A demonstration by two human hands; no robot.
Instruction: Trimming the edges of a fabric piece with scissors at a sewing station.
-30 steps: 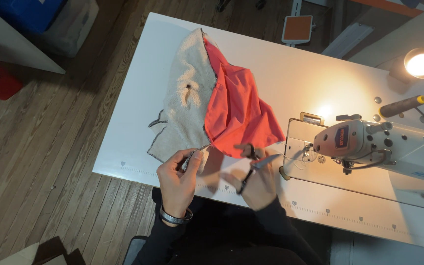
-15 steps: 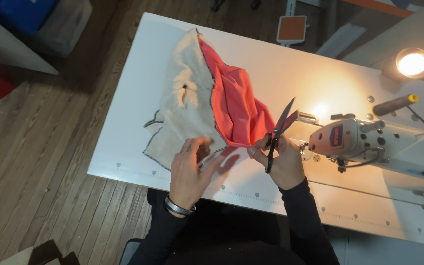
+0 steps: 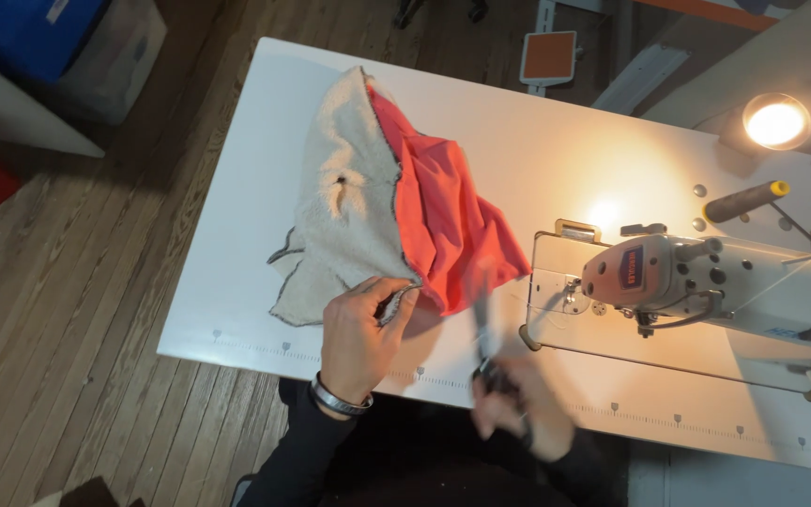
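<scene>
- Left hand [image 3: 360, 330], with a metal bracelet [image 3: 340, 401] on the wrist, rests on the white rectangular bench [image 3: 556, 155]; its grip is pinched on the near hem of the cream fleece fabric piece [image 3: 344, 202], thumb and fingers pressed together over the edge.
- Right hand [image 3: 523, 408] is blurred, at the near bench edge; its grip is closed around the handles of the dark-handled scissors [image 3: 483, 338].
- Scissors' long axis runs near to far, blades pointing away from the person toward the coral-red woven fabric [image 3: 448, 225]; cannot tell through the blur whether the blades are apart.
- Cream and coral-red pieces are joined along a dark-stitched seam; together they lie on the left half of the bench, long axis running from the near edge toward the far left corner.
- Grey-white industrial sewing machine [image 3: 696, 277] sits at the right on the bench, with a lit round lamp [image 3: 776, 120] beyond it.
- Blue plastic bin [image 3: 25, 33] stands on the wooden floor [image 3: 77, 282], far left; contents not visible.
</scene>
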